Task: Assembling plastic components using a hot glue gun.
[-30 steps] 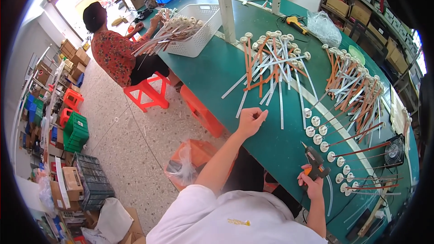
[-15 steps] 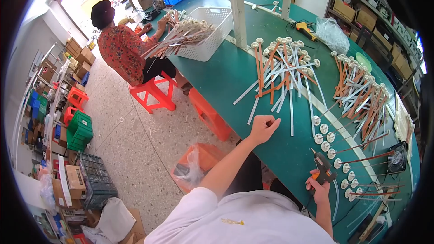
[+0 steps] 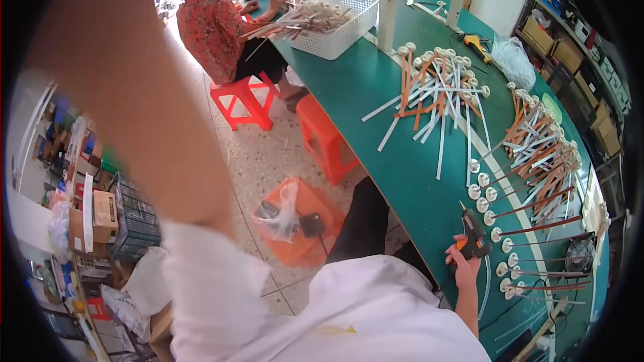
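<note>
My right hand (image 3: 463,267) is wrapped round the grip of a dark glue gun (image 3: 474,231), its nozzle pointing toward the far side of the green table (image 3: 402,174). A clear glue stick (image 3: 484,288) appears to trail from behind the gun. Beside it runs a row of white round discs (image 3: 490,218), several with thin brown stems lying across the table. My left forearm (image 3: 151,114) is raised, large and smeared by motion, across the left of the view. The left hand itself is beyond the picture's edge.
White and brown strips with round heads lie in one pile (image 3: 439,90) and another pile (image 3: 543,154). A small fan (image 3: 579,253) stands at the right. A co-worker (image 3: 215,33) sits by a white basket (image 3: 335,40). Orange stools (image 3: 325,137) stand beside the table.
My left arm has swung up from over the table edge to the upper left, taking the hand out of view. My right hand keeps hold of the glue gun. The view has shifted.
</note>
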The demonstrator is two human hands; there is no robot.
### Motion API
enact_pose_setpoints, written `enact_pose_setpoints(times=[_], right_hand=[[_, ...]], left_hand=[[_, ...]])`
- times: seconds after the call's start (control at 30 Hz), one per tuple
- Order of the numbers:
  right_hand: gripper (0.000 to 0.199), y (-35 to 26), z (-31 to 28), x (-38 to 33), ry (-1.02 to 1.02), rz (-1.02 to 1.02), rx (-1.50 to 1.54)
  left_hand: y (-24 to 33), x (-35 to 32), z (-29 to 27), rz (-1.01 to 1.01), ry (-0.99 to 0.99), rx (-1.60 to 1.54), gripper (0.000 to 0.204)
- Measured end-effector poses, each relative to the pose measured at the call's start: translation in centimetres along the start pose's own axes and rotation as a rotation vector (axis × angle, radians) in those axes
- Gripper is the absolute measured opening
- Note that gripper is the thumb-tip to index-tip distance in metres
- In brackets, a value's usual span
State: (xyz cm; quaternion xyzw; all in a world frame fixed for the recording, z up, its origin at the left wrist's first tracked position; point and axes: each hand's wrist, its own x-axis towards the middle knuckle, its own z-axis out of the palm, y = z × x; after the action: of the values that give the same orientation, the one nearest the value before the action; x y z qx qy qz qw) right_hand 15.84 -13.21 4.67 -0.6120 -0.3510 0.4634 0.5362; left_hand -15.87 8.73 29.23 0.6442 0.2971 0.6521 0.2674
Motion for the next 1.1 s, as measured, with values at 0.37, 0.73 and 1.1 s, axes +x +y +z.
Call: enact_pose_setpoints(times=[0.37, 0.73, 1.1], right_hand=[[0.03, -1.6, 0.6, 0.2, 0.101, 0.06, 0.016], [0.059, 0.9, 0.5, -1.3, -0.066, -0.097, -0.02], [0.035, 0.0, -1.0, 0.7, -0.055, 0.124, 0.121]], left_hand=[[0.1, 5.5, -3.7, 0.066, -0.012, -0.06, 0.016], [0.9, 17.5, -3.2, 0.468, -0.038, -0.217, 0.02], [-5.3, 12.5, 1.7, 0.195, -0.103, -0.206, 0.024]])
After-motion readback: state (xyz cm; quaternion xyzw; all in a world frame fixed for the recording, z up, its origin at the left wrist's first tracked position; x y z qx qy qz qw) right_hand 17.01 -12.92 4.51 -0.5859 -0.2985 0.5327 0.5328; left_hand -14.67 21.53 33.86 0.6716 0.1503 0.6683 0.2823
